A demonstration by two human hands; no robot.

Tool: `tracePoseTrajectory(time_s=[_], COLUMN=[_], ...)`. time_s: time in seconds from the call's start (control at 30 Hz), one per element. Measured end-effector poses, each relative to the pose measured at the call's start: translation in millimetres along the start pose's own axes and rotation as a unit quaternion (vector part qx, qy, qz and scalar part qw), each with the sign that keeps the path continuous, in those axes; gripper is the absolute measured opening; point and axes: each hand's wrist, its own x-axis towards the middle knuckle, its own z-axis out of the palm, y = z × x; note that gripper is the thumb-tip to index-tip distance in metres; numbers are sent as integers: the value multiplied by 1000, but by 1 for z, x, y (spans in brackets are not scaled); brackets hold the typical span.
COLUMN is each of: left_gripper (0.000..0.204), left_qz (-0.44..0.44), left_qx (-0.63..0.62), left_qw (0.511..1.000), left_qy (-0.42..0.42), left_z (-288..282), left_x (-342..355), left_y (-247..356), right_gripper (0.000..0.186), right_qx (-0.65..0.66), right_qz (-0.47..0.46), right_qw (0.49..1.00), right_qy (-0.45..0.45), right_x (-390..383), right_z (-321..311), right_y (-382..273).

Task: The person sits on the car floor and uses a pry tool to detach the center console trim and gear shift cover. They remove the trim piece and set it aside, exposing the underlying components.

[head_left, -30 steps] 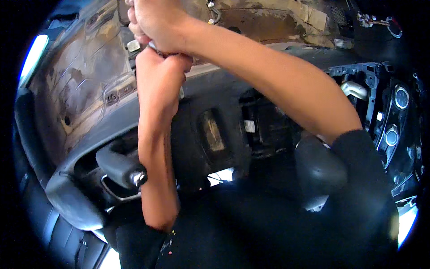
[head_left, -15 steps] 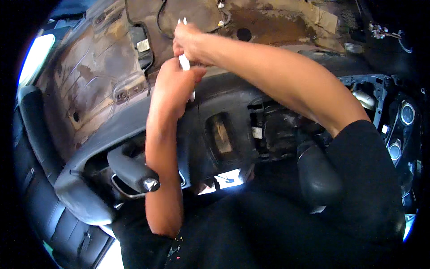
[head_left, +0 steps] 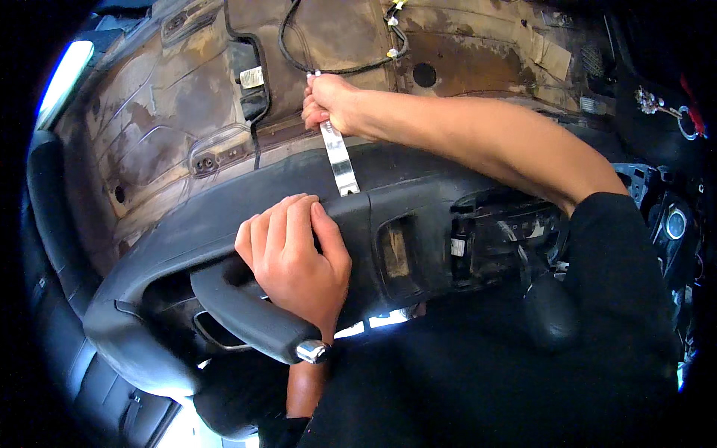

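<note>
My right hand (head_left: 328, 102) is closed around a flat silver metal pry tool (head_left: 340, 158) with a notched end. That end lies against the top of the black centre console (head_left: 418, 175), close to a seam. Two small light tips poke out at the far side of the fist. My left hand (head_left: 302, 257) is on the console nearer to me, fingers bent over its edge and fingertips hidden. Beside the left wrist is the black handbrake lever (head_left: 250, 317) with its silver button.
Beyond the console is a bare, stained car floor (head_left: 179, 97) with a looped black cable (head_left: 347, 71). A gear lever (head_left: 551, 313) stands at the right, in front of my black sleeve. Exposed dashboard parts (head_left: 668, 224) are at the far right; a dark seat (head_left: 67, 299) is at the left.
My left hand has left the tool and moved toward me onto the console. The right hand keeps its hold, and the tool's notched end is now exposed. The view has shifted slightly.
</note>
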Motion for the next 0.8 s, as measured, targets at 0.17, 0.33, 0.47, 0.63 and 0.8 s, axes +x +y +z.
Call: tracePoseTrajectory(time_s=[0.17,0.33,0.47,0.63,0.8], left_gripper=[7,12,16,25,28], left_qz=[-1,-8,-19,-29,-86], left_qx=[3,-3,-18,-38,-69], left_qw=[1000,999,998,996,989], left_qy=[15,33,52,77,95], left_z=[2,4,3,1,-1], left_x=[0,0,-3,-5,-4], left_y=[-1,1,-1,-2,0], right_gripper=[34,32,28,26,30], right_qx=[-15,-16,-20,-88,-155], right_qz=[-7,31,34,-99,-177], right_qw=[1000,999,998,987,971], right_qy=[21,29,46,88,-45], right_x=[-2,13,16,-4,-48], right_z=[5,-9,-8,-12,35], right_y=[5,16,16,-6,-14])
